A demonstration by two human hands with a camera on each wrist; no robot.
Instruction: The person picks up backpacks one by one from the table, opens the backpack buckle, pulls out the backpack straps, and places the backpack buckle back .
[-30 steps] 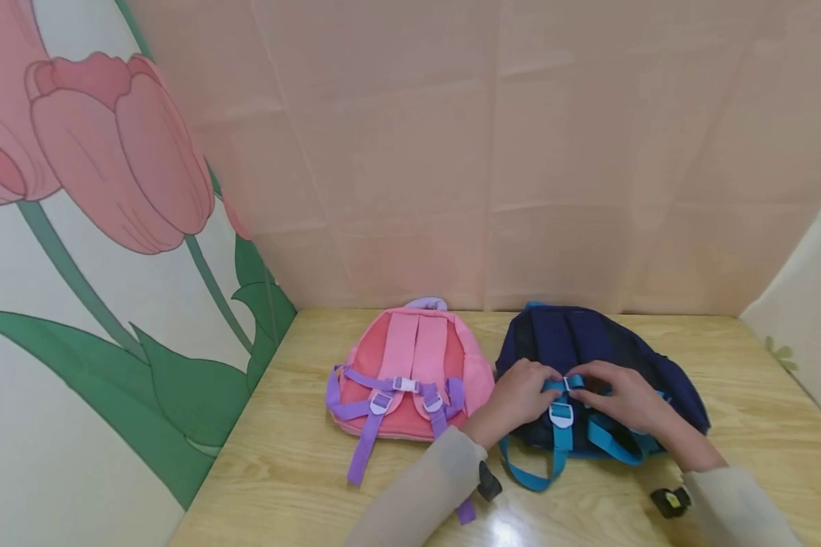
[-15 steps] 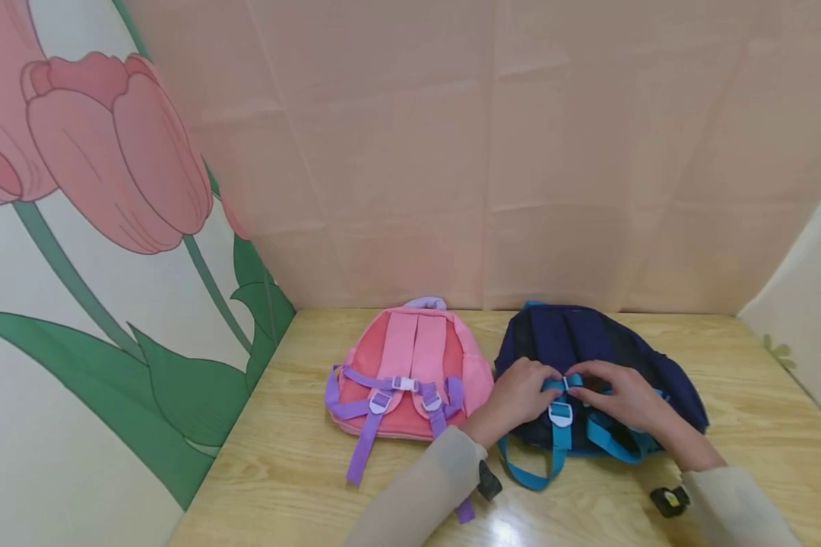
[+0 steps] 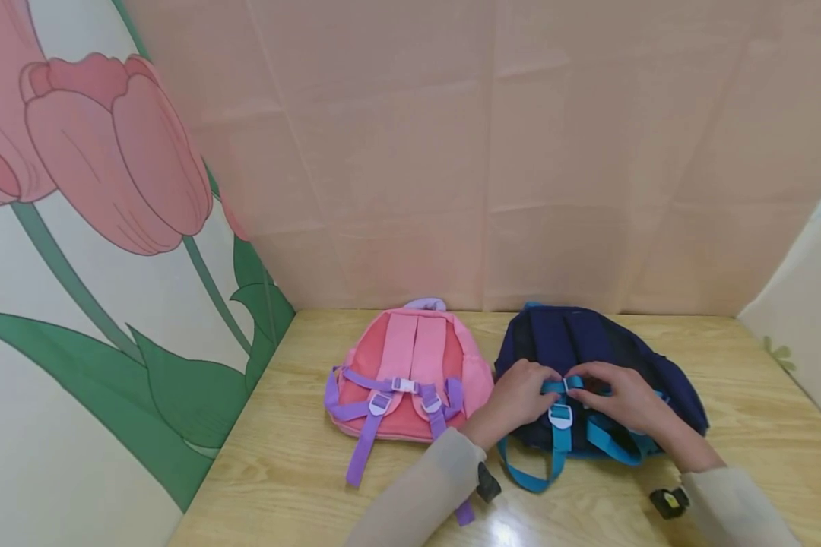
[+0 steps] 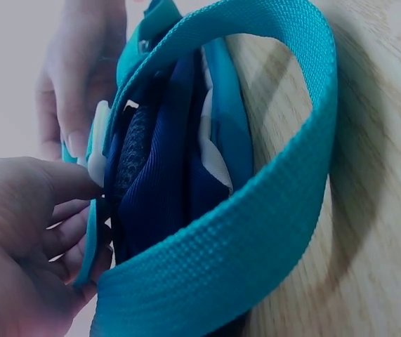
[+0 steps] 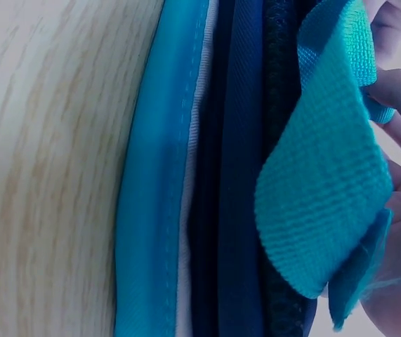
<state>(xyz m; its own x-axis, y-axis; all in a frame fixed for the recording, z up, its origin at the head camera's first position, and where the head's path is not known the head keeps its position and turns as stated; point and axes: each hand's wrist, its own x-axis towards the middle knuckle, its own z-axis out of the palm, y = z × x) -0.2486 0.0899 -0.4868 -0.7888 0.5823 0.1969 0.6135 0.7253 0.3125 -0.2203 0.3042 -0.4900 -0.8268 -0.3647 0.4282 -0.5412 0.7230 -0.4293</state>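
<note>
A navy backpack (image 3: 588, 330) with teal straps lies on the table, its strap side up. My left hand (image 3: 520, 393) pinches the teal chest strap (image 3: 552, 387) just left of a small white buckle (image 3: 566, 384). From the other side, my right hand (image 3: 619, 391) holds the strap's right part close to that buckle. Below them, a white strap adjuster (image 3: 559, 415) sits on a hanging teal strap (image 3: 530, 479). In the left wrist view the left thumb and fingers (image 4: 74, 182) are around the strap. A loose teal strap end (image 5: 326, 182) hangs by the right hand in the right wrist view.
A pink backpack (image 3: 400, 342) with purple straps lies to the left, its white chest buckle (image 3: 404, 385) fastened. My left forearm passes over one of its strap ends (image 3: 464, 513). A pink cloth backdrop (image 3: 410, 190) stands behind the wooden table (image 3: 267, 471).
</note>
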